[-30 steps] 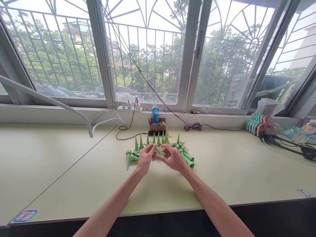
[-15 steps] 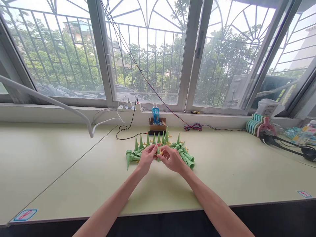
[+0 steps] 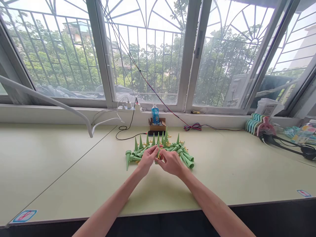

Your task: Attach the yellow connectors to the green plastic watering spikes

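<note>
Between my hands is a green plastic plant watering spike (image 3: pixel 158 148), its pointed end up. My left hand (image 3: pixel 148 157) is closed around the spike from the left. At its lower part, the fingers of my right hand (image 3: pixel 171 160) pinch a small yellow valve (image 3: pixel 158 158), whose round end faces me. Other green spikes (image 3: pixel 187 158) lie heaped just beyond my right hand. Several more stand upright behind my hands, such as a tall green spike (image 3: pixel 135 144), with yellow valves showing among them. My fingers hide part of the held piece.
Behind the spikes lie a dark phone (image 3: pixel 155 133) on a cable and a small cardboard box (image 3: pixel 157 127) with a blue-labelled bottle (image 3: pixel 155 115). A bundled wire (image 3: pixel 194 126) rests near the sill. Clothes hangers (image 3: pixel 255 124) and black headphones (image 3: pixel 283 141) are at right.
The yellow valve has turned and shifted slightly down and left, so its round end now faces me. My right fingers have closed in around it; my left hand has barely moved.
</note>
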`<state>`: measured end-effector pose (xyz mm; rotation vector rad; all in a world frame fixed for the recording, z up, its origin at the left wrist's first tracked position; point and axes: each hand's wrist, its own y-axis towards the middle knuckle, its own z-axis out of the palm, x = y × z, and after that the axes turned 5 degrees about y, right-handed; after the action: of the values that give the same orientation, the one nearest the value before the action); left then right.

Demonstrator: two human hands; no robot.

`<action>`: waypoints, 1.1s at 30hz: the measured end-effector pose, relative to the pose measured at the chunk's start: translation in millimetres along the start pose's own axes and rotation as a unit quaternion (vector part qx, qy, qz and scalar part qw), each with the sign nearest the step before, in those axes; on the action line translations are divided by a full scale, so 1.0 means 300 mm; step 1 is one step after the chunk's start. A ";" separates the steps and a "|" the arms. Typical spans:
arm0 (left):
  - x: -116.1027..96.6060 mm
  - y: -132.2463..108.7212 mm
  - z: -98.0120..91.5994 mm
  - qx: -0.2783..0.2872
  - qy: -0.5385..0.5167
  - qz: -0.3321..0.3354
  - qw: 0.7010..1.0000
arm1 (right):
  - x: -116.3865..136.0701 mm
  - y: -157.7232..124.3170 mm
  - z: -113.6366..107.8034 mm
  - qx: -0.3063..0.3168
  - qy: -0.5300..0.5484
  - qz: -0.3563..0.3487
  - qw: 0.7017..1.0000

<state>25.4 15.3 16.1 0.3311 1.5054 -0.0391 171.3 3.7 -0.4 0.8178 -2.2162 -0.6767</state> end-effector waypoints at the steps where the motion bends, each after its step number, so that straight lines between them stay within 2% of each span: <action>1: -0.002 -0.001 0.001 -0.001 0.004 0.001 1.000 | 0.000 -0.001 0.002 0.003 -0.005 -0.003 1.000; 12: 0.008 -0.002 -0.007 0.011 0.043 0.014 0.999 | -0.003 -0.009 0.010 0.003 -0.046 -0.041 0.998; 33: 0.025 0.005 -0.009 0.019 0.036 0.016 0.999 | 0.001 -0.009 0.023 0.013 -0.078 -0.058 0.995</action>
<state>23.6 18.8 8.8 0.3902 1.5724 -0.0314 167.0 3.4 -6.5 0.9414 -2.3350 -0.7920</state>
